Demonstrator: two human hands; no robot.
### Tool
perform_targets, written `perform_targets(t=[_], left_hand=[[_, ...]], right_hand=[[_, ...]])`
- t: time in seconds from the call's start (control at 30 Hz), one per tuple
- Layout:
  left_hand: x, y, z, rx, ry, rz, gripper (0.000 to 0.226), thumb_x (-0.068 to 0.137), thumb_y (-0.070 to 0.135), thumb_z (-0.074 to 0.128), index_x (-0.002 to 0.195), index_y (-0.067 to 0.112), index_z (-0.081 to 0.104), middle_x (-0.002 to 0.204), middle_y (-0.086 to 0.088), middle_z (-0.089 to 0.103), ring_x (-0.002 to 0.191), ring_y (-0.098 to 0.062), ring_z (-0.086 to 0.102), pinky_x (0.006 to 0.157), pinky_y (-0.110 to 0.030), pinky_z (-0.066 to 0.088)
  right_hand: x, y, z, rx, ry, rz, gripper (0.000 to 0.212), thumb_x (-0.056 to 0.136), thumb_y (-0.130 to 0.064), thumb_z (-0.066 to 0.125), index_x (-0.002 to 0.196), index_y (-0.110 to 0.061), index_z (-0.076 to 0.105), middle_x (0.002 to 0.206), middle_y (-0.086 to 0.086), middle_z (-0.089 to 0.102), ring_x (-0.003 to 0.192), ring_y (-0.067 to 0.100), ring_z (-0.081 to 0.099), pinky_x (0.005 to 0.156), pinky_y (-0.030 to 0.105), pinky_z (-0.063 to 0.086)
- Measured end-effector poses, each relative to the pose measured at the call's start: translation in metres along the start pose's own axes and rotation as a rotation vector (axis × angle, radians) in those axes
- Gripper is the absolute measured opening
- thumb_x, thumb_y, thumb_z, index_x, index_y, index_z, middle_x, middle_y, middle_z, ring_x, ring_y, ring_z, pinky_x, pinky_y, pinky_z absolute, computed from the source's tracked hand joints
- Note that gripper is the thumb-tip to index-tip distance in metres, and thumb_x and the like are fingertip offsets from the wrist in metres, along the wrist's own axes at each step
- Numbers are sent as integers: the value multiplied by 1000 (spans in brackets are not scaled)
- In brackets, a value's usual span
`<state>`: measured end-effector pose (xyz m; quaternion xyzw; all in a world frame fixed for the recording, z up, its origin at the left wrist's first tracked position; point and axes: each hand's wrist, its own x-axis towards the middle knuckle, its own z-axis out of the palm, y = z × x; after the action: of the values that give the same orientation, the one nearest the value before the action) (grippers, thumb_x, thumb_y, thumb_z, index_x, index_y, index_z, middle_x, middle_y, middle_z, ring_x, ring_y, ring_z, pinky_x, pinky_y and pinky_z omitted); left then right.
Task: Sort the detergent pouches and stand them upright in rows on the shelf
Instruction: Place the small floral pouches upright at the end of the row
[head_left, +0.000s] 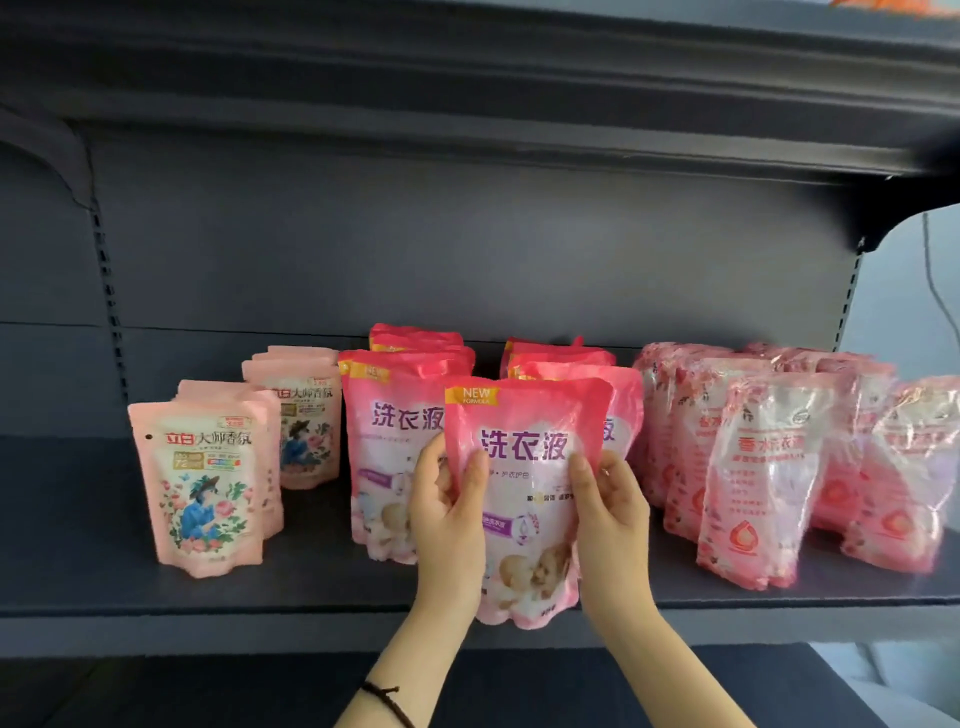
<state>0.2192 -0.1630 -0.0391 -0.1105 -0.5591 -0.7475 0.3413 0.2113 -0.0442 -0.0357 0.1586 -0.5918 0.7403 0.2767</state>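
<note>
A bright pink detergent pouch (524, 431) with purple lettering and a yellow NEW tag is upright at the shelf's front edge, held from both sides. My left hand (449, 514) grips its left edge and my right hand (610, 514) grips its right edge, thumbs on the front. Behind it stand two rows of the same bright pink pouches (395, 415). To the left stand two rows of pale pink pouches (202, 483) with a figure in blue. On the right stand glossy clear-and-pink pouches (763, 478) in two rows.
The dark shelf board (67, 525) has bare room at its far left and along the front. An upper dark shelf (467, 67) overhangs the pouches. Slotted uprights (106, 291) run down the back panel. Another dark board lies below the front edge.
</note>
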Motion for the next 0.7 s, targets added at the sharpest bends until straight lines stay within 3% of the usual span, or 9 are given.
perform_targets(t=[0.17, 0.3, 0.4, 0.47, 0.53, 0.6, 0.7], left_hand=[[-6, -10, 41, -20, 27, 27, 29, 92, 30, 60, 121, 31, 58, 111, 8, 70, 106, -8, 65, 82, -18, 52], [-7, -13, 57, 32, -10, 103, 55, 93, 31, 60, 139, 47, 34, 135, 12, 55, 123, -4, 54, 96, -28, 49], [-10, -17, 48, 246, -207, 223, 77, 85, 36, 69, 137, 62, 19, 152, 15, 26, 140, -4, 31, 109, -32, 40], [-15, -23, 31, 490, -390, 239, 89, 72, 49, 77, 138, 61, 19, 155, 21, 0, 146, -2, 8, 113, -29, 34], [-19, -27, 11, 712, -536, 247, 97, 64, 61, 78, 141, 59, 19, 153, 26, -12, 144, 3, -5, 112, -26, 26], [-21, -28, -3, 832, -610, 258, 103, 62, 65, 77, 142, 61, 12, 149, 35, -6, 139, 11, -2, 109, -19, 17], [-22, -25, -2, 837, -615, 225, 103, 67, 53, 80, 139, 66, 7, 135, 50, 7, 128, 24, 13, 96, 2, 21]], right_hand=[[15, 0, -29, 16, 26, 6, 23, 98, -25, 51, 76, -25, 56, 71, -6, 60, 66, 9, 57, 59, 24, 51], [21, 7, -29, -4, 159, -20, 21, 100, -25, 48, 82, -32, 57, 78, -8, 63, 72, 9, 59, 64, 26, 52], [23, 12, -28, 6, 221, -28, 21, 100, -23, 48, 84, -33, 58, 76, -15, 63, 67, 0, 57, 60, 17, 48], [24, 16, -30, 5, 221, -41, 21, 100, -24, 48, 85, -34, 58, 76, -15, 64, 67, -1, 57, 60, 15, 47], [24, 18, -33, 3, 194, -58, 20, 100, -25, 48, 85, -34, 58, 77, -14, 64, 68, 0, 58, 60, 15, 48], [24, 18, -36, -2, 158, -92, 20, 100, -26, 47, 85, -34, 58, 77, -14, 63, 68, -1, 58, 61, 14, 48], [26, 18, -41, -28, 77, -136, 17, 100, -24, 45, 95, -38, 54, 83, -17, 64, 73, -2, 60, 64, 16, 50]])
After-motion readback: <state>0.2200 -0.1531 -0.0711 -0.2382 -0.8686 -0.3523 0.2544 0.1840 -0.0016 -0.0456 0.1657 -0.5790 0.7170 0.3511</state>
